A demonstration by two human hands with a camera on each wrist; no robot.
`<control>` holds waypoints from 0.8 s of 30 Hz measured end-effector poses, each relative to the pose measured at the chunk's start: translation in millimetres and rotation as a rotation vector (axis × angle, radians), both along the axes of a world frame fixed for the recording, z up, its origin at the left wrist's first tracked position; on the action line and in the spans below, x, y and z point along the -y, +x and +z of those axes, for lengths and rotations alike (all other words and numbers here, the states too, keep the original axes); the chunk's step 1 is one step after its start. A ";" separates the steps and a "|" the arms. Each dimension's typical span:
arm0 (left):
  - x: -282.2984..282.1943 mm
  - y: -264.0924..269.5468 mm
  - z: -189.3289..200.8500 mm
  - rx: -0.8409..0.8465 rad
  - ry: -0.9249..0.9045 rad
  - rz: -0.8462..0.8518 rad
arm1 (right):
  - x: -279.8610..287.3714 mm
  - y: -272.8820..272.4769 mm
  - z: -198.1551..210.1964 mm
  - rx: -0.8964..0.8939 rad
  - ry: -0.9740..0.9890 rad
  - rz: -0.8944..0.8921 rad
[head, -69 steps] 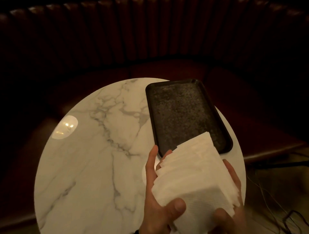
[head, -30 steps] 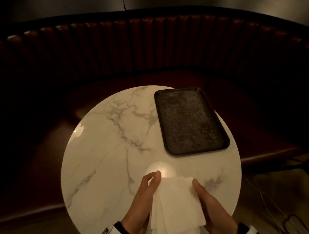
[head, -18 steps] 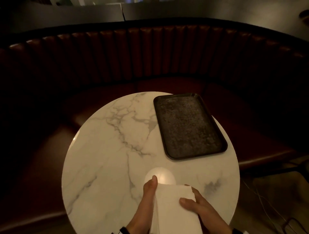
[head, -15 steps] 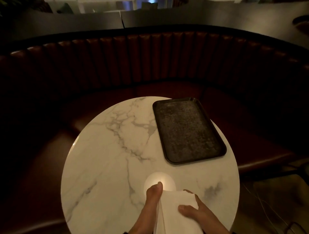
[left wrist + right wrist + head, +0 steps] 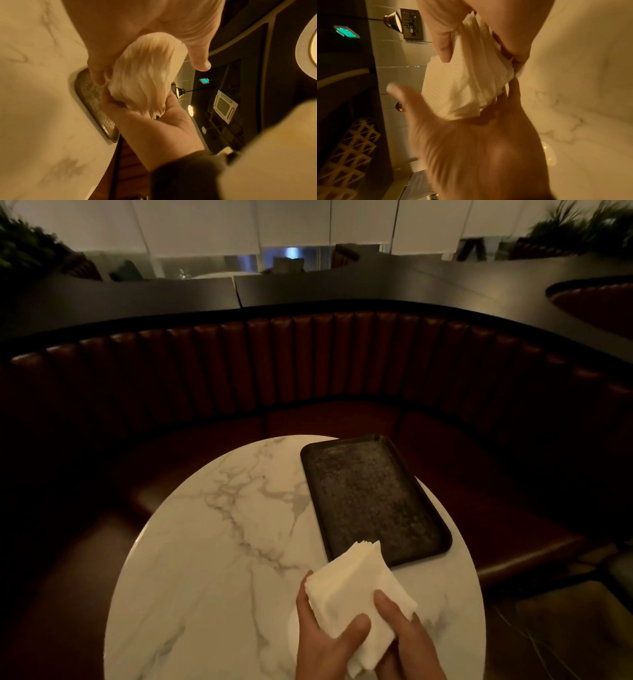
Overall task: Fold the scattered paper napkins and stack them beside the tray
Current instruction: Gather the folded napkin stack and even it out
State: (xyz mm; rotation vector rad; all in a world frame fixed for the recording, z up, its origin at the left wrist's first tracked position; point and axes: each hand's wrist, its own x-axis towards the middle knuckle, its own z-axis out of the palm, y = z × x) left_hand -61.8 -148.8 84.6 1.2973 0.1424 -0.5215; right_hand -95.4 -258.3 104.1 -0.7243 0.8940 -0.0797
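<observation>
A thick stack of white paper napkins (image 5: 352,587) is held in the air over the near part of the round marble table (image 5: 219,559). Its far corner overlaps the near left corner of the dark rectangular tray (image 5: 373,501). My left hand (image 5: 320,628) grips the stack from the left, thumb across its top face. My right hand (image 5: 400,621) holds the right side, thumb on top and fingers underneath. In the left wrist view the napkin stack (image 5: 145,81) shows its layered edges, with the right palm (image 5: 154,128) cupping it. The right wrist view shows the napkins (image 5: 467,81) between both hands.
The tray is empty and takes up the table's right side, its long edge near the rim. Bare marble lies left of the tray. A curved red-brown booth bench (image 5: 308,371) wraps round the far side of the table. A bright lamp reflection sits on the marble under my hands.
The fanned napkins were gathered into a tighter stack low at the table's front edge. Both hands have since lifted it and turned it toward the tray's near corner. The head view has tilted upward.
</observation>
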 end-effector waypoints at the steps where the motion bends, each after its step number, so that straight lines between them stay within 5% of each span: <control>1: 2.1 3.0 -1.2 0.024 0.007 0.028 | -5.4 -0.4 1.1 0.005 0.002 -0.014; 8: -16.8 32.3 13.1 0.060 -0.049 0.004 | 21.9 1.9 8.6 -0.065 -0.158 -0.045; 11: -31.6 33.8 21.7 0.127 -0.080 -0.111 | 46.0 6.6 21.9 -0.022 -0.352 0.224; 14: -33.2 28.8 22.1 0.158 -0.072 -0.213 | 40.8 7.2 23.9 0.067 -0.227 0.478; 24: -35.0 25.2 -6.3 0.053 0.042 -0.226 | 18.1 5.2 -7.6 0.040 -0.203 0.436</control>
